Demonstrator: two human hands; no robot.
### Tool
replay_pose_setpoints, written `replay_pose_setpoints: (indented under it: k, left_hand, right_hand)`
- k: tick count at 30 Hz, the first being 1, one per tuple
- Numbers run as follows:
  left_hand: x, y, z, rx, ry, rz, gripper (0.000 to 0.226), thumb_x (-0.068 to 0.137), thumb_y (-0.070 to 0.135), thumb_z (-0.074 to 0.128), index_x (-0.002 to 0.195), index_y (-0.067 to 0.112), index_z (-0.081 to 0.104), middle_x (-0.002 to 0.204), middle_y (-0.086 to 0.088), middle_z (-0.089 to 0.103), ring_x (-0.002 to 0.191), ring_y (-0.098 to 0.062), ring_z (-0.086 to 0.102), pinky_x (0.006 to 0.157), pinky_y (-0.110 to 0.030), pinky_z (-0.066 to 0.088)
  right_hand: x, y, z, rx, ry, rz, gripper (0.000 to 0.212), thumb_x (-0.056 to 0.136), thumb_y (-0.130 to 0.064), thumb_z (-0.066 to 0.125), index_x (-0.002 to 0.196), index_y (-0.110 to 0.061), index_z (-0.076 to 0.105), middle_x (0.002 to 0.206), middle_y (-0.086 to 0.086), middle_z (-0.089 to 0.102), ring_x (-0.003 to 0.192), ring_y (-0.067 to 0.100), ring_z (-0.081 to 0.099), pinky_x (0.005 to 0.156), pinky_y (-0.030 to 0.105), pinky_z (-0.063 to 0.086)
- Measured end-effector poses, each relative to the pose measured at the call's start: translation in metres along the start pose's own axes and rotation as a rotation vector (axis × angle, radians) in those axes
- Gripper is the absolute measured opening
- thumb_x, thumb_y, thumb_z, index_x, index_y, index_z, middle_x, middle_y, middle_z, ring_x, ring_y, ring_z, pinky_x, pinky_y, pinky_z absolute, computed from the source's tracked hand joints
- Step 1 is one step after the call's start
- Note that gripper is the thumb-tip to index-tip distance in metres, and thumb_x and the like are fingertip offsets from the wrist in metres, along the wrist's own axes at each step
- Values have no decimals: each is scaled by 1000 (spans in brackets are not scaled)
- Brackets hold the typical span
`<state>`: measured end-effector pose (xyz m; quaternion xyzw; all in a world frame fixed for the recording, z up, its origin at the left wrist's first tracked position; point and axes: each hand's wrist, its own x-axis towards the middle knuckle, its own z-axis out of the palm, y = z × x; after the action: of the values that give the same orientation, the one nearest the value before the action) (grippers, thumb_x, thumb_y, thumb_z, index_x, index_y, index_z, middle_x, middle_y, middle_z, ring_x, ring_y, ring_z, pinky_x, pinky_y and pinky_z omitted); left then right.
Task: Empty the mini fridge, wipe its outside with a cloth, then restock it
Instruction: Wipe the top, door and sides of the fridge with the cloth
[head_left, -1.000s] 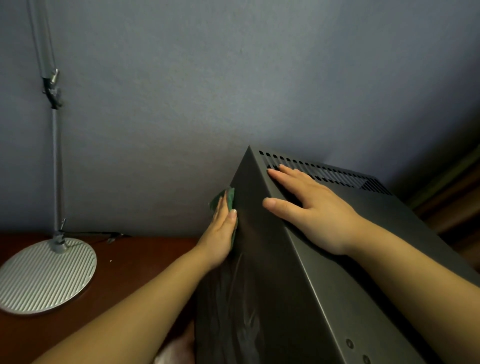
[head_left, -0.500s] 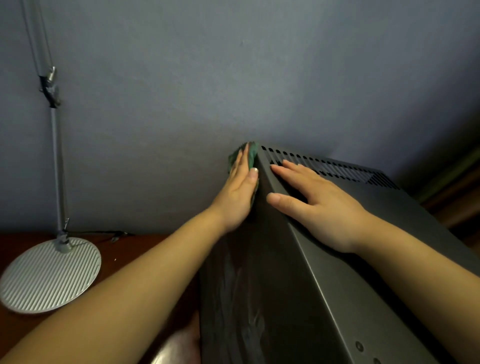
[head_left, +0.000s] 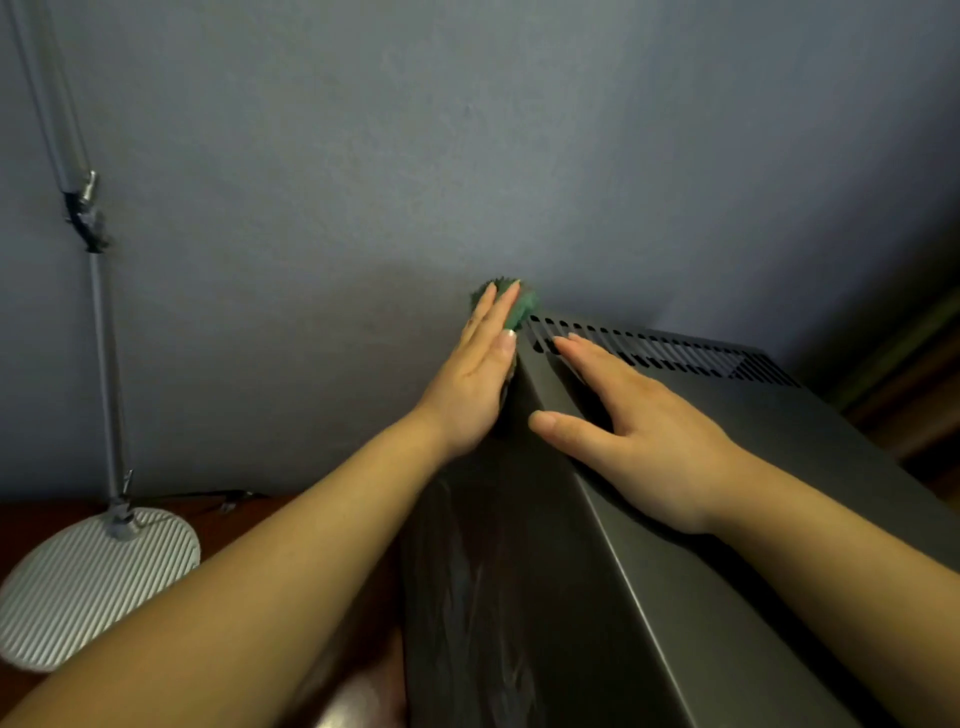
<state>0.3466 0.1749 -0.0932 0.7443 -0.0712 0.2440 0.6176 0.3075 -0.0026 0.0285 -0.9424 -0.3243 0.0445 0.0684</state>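
1. Room. I see a grey-blue wall filling the upper half of the head view. A reddish-brown table runs along its foot. Dark wooden furniture shows at the right edge, too dim to identify.

2. Task item. The mini fridge stands on the table, its back close to the wall. I look down on its top and its left side panel. The casing is dark grey metal. Rows of vent slots cross the rear of the top. Faint smear streaks mark the side panel.

3. Contents. The door and the interior are out of view. I cannot tell what the fridge holds.

4. Lamp. A round ribbed lamp base sits on the table, left of the fridge and well apart from it. Its pole rises in front of the wall. A thin cable lies behind the base.

5. Hands. The right hand lies flat on the fridge top, fingers straight, thumb spread, fingertips at the vent slots. The left hand is flat, fingers straight, pressing a green cloth against the upper rear corner of the side panel. The cloth protrudes past the fingertips.
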Motion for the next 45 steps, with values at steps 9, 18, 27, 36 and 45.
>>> replay_pose_setpoints:
  k: [9,18,27,36,45]
  left_hand:
    - [-4,1,2,-39,29,13,41,101,36,28,138,34,47,165,5,18,143,18,13,117,-9,15]
    - [-82,-25,32,-169,20,-110,47,95,66,28,138,76,13,162,30,3,153,2,-2,128,-44,5]
    - [-144,-23,51,-181,-7,-255,50,93,65,29,137,72,8,156,39,-3,150,7,-7,128,-41,5]
    - [-145,44,49,-179,-60,-168,43,96,62,26,131,77,5,162,31,-8,148,10,-11,128,-39,-1]
    - [-176,-6,60,-92,-2,-297,48,95,48,23,137,53,0,166,13,-7,150,4,-11,127,-30,-2]
  right_hand:
    - [0,5,3,62,68,5,99,82,-78,45,158,-43,-8,164,-25,-11,150,-5,1,121,28,16]
    - [2,5,2,39,35,-4,91,84,-78,43,158,-44,2,166,-22,-2,152,3,7,121,32,18]
    - [4,3,1,-21,12,-24,79,89,-76,40,157,-40,23,167,-14,11,153,8,12,124,37,16]
    - [-19,1,-3,11,119,18,66,100,-63,36,157,-30,30,169,-9,7,154,12,12,119,33,19]
    - [-88,-15,-3,-89,-145,-7,82,90,-77,33,159,-43,4,166,-19,-10,152,4,-11,126,41,2]
